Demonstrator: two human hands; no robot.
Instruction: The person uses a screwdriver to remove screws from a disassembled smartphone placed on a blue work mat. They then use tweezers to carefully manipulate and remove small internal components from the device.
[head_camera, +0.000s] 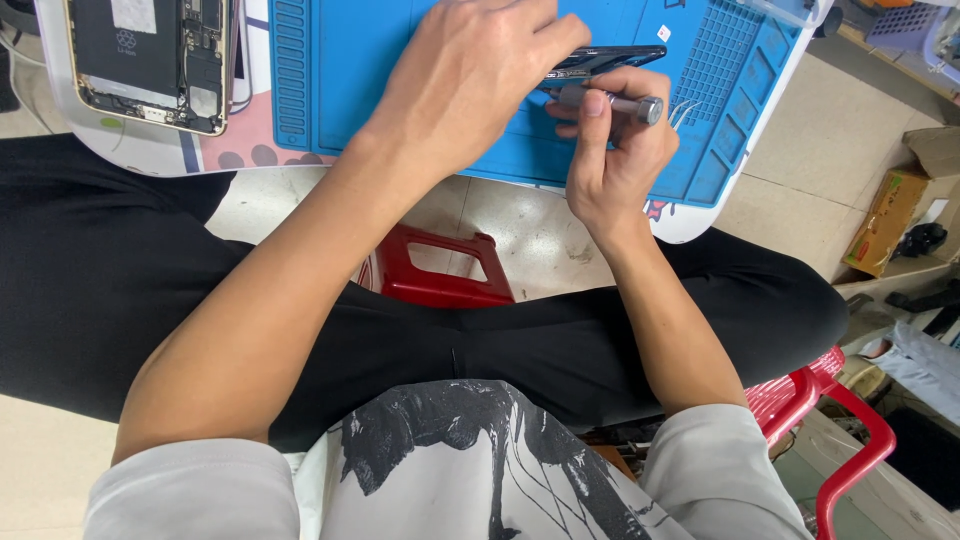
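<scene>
Our left hand (470, 85) presses down on the dark phone (605, 58) on the blue mat (350, 70), while our right hand (615, 150) just beside it grips a small metal screwdriver (615, 102), tip at the phone's edge. Far left of the hands lies an opened phone (150, 60).

Pale tiled floor (800, 140), evenly lit. White round-cornered table (700, 222) along top edge. Red plastic stool (440, 270) below table; second red plastic stool (860, 420) at lower right. Brown cardboard box (893, 215) on floor, far right.
</scene>
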